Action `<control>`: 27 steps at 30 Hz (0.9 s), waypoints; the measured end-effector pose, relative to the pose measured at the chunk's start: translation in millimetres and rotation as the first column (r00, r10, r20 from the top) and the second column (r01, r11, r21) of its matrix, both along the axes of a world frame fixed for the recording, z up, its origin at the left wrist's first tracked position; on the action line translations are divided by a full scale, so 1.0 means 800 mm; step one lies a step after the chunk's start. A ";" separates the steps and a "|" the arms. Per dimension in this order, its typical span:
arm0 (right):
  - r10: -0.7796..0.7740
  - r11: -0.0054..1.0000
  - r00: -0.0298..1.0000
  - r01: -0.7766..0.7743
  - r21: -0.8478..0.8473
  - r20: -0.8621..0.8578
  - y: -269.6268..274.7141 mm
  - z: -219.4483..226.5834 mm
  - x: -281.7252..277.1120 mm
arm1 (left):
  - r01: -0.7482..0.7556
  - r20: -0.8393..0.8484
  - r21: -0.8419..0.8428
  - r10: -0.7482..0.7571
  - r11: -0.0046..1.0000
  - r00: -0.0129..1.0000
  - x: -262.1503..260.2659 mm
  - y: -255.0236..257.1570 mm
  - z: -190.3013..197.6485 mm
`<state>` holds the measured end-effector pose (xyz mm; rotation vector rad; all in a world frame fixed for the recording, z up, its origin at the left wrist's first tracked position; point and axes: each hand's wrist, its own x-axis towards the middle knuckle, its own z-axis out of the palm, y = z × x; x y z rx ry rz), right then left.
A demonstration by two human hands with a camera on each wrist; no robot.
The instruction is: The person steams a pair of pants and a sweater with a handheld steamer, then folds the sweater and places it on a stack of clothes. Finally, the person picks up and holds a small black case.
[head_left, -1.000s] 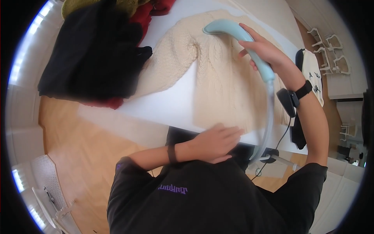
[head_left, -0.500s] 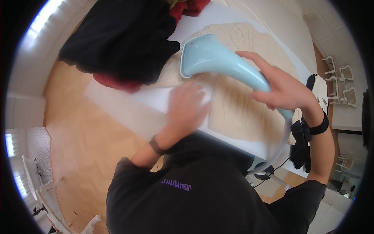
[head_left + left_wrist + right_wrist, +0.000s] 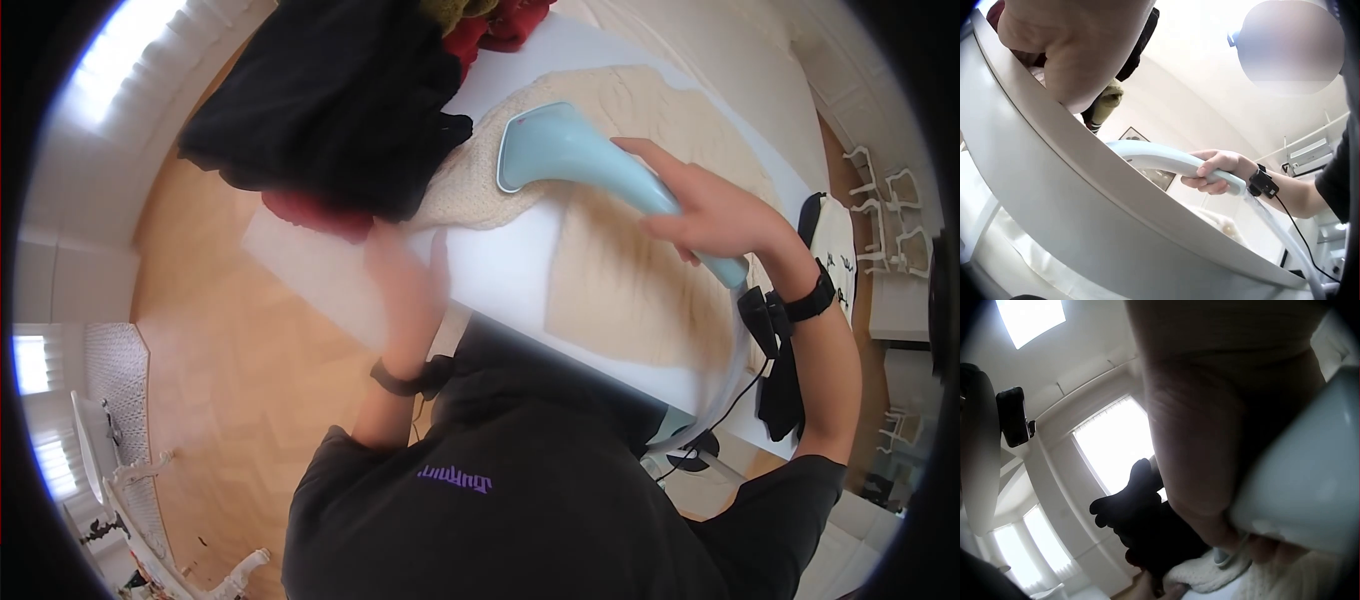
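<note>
Cream knit sweater (image 3: 640,290) lies spread on the white table (image 3: 500,265) in front of you in the head view. Your right hand (image 3: 712,215) grasps the handle of the light-blue steamer (image 3: 575,155), fingers curled round it, with the broad head over the sweater near its sleeve (image 3: 488,180). A pale hose (image 3: 737,345) runs down from the handle. Your left hand (image 3: 405,290) is blurred at the near edge of the table, close to the end of the sleeve and the red cloth (image 3: 315,213); you cannot tell from this whether its fingers grasp anything. Black clothing (image 3: 330,110) lies folded beside the sweater on your left, over the red cloth, with olive cloth (image 3: 458,12) at its far side. A white garment (image 3: 830,245) with dark marks lies past the table's right side.

In the left wrist view, you see the heel and thumb side of your left hand above the table's rim, the fingertips hidden. Across the table, your right hand wraps the steamer's handle, and a black device (image 3: 1263,183) sits on that wrist. A framed picture (image 3: 1132,134) hangs behind.

In the right wrist view, your right hand fills much of the picture, beside the steamer's large blurred body. Below it are the cream knit and the black clothing, with part of your left hand at the bottom edge. A bright window (image 3: 1116,440) stands behind.
</note>
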<state>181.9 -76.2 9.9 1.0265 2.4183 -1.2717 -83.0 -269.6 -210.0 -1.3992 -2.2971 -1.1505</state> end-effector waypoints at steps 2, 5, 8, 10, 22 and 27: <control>0.005 1.000 1.000 -0.004 -0.008 0.005 0.001 -0.003 0.002 | 0.005 0.057 0.003 -0.005 1.000 0.998 0.005 0.008 0.001; 0.003 1.000 1.000 -0.003 -0.023 -0.008 0.002 -0.005 0.005 | -0.079 0.149 0.012 0.076 0.997 0.986 0.012 0.014 -0.002; -0.017 1.000 1.000 0.017 -0.019 -0.013 0.001 -0.001 0.008 | -0.105 0.535 0.336 -0.097 0.936 0.839 -0.009 0.013 0.004; -0.042 0.999 0.995 0.039 -0.031 -0.091 0.001 0.001 0.010 | -0.103 0.733 0.349 -0.203 0.931 0.650 -0.013 0.008 0.028; 0.392 0.911 0.881 -0.332 0.246 -0.263 -0.010 -0.035 -0.040 | 0.101 -0.146 0.155 -0.079 0.983 0.986 -0.006 -0.017 0.016; 0.386 0.909 0.899 -0.332 0.250 -0.207 -0.014 -0.032 -0.081 | 0.177 -0.102 0.089 -0.168 0.980 0.981 -0.008 -0.025 -0.001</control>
